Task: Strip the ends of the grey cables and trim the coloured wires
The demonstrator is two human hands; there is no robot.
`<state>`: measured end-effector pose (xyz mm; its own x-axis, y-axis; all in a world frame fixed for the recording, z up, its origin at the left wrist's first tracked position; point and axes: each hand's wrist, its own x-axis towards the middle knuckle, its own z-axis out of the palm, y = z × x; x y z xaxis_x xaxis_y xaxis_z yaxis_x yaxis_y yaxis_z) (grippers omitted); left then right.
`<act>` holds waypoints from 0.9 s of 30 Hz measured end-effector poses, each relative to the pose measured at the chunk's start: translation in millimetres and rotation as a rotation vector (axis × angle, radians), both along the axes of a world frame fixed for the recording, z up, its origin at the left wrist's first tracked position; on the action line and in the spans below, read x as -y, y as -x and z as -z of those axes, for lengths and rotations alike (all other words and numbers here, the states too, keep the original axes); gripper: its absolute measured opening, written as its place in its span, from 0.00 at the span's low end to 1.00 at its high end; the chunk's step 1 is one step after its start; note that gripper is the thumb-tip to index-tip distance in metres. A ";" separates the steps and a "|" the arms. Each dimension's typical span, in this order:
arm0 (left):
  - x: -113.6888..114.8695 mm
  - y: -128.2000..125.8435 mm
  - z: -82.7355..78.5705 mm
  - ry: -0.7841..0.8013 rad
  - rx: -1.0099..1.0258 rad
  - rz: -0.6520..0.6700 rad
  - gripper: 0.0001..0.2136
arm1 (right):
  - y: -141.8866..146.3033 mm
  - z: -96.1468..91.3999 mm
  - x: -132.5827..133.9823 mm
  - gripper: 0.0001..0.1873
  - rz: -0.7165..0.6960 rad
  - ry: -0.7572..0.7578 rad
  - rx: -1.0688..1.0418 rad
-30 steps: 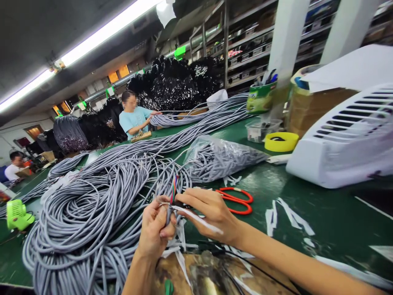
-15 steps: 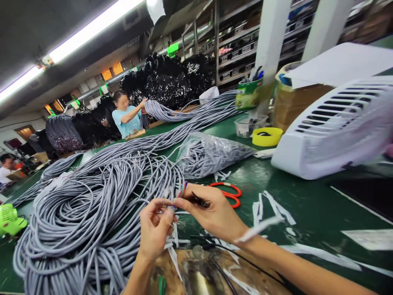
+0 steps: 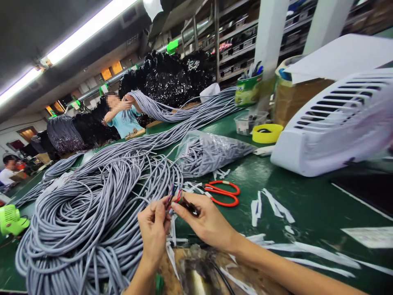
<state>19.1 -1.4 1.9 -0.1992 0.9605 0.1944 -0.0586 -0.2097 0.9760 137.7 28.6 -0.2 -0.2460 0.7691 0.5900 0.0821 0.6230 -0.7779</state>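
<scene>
Thin coloured wires, blue, red and green among them, stick up between my two hands above the bench. My left hand is closed, pinching the wires from the left. From the right, my right hand pinches them between thumb and forefinger. A small dark tool lies within my right hand; its kind is unclear. The large coil of grey cable is just left of my hands. Red-handled scissors rest on the bench beyond my right hand.
A clear bag of cut grey pieces lies ahead. White strips are scattered on the green bench. A white fan, yellow tape roll and green can stand right. A co-worker handles grey cables behind.
My hands have come slightly lower, and the coloured wires now spread more visibly between my fingertips. The co-worker has raised the grey cables and shifted them left, using both hands.
</scene>
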 end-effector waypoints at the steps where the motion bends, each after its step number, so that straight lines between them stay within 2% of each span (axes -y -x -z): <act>1: -0.2 0.3 0.0 -0.006 0.000 -0.014 0.23 | -0.7 -1.1 0.2 0.15 -0.005 0.002 0.003; 6: -0.8 4.1 -0.8 -0.049 0.005 -0.029 0.18 | -1.6 -5.3 2.2 0.17 0.016 -0.007 0.007; 13: -2.3 4.1 -7.0 0.038 0.241 -0.036 0.19 | 0.7 -0.8 -0.7 0.15 -0.013 0.130 -0.023; 18: -1.4 6.6 -9.4 0.072 0.215 0.197 0.19 | -4.1 -1.0 -6.7 0.18 -0.025 0.212 -0.066; 20: -1.4 7.8 -7.1 0.082 0.177 0.225 0.21 | -5.5 -1.4 -7.4 0.18 -0.040 0.222 -0.058; 27: -0.9 3.9 -1.9 0.005 0.143 -0.005 0.16 | -3.0 -2.5 -0.9 0.15 -0.121 0.195 -0.016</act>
